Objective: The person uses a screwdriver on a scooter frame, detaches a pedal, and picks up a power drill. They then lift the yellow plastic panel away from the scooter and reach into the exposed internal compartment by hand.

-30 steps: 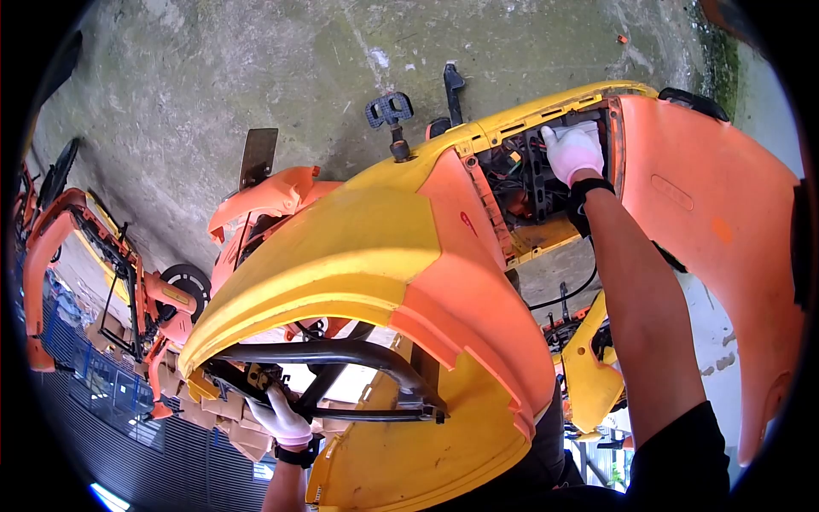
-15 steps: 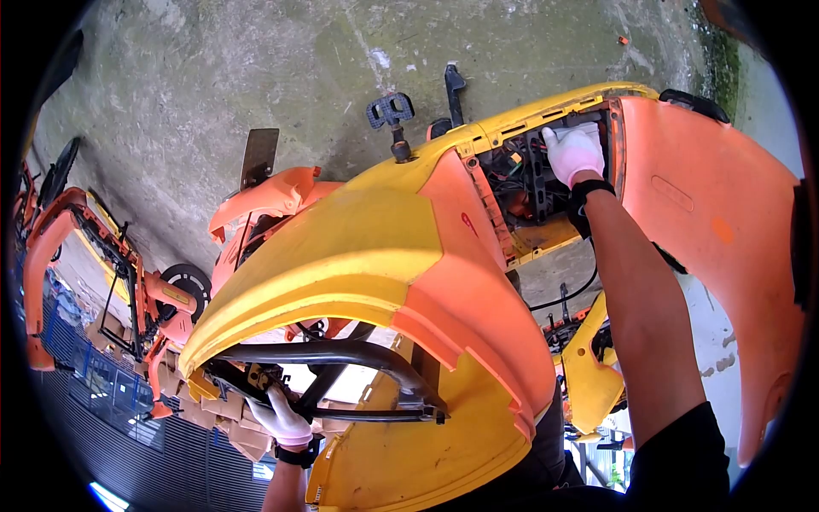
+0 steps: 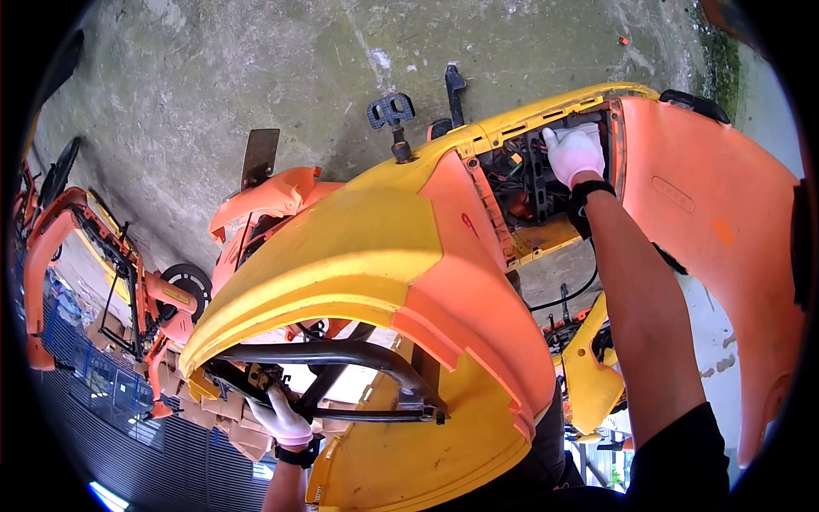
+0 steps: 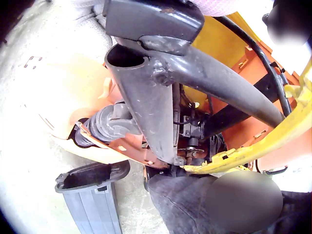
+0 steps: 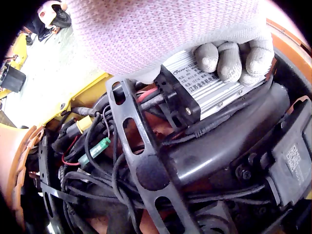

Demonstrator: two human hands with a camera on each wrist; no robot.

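The yellow-and-orange body shell [image 3: 341,222] surrounds a black tubular frame [image 3: 341,352]. At the shell's lower left, my gloved left hand [image 3: 280,420] grips the frame near a small metal mechanism; the left wrist view shows grey glove fingers [image 4: 92,29] beside the black tube end [image 4: 151,22]. My gloved right hand [image 3: 573,155] is inside the open compartment. The right wrist view has its fingertips [image 5: 228,63] curled over the edge of a silver finned box [image 5: 214,92] with a printed label. Part of that box is hidden under the hand.
A slotted black bracket [image 5: 139,146], cables and a green connector [image 5: 95,151] lie beside the silver box. A pedal [image 3: 390,111] sticks out over the concrete floor. Other orange frames [image 3: 60,222] stand at the left, with cardboard pieces [image 3: 243,431] near my left hand.
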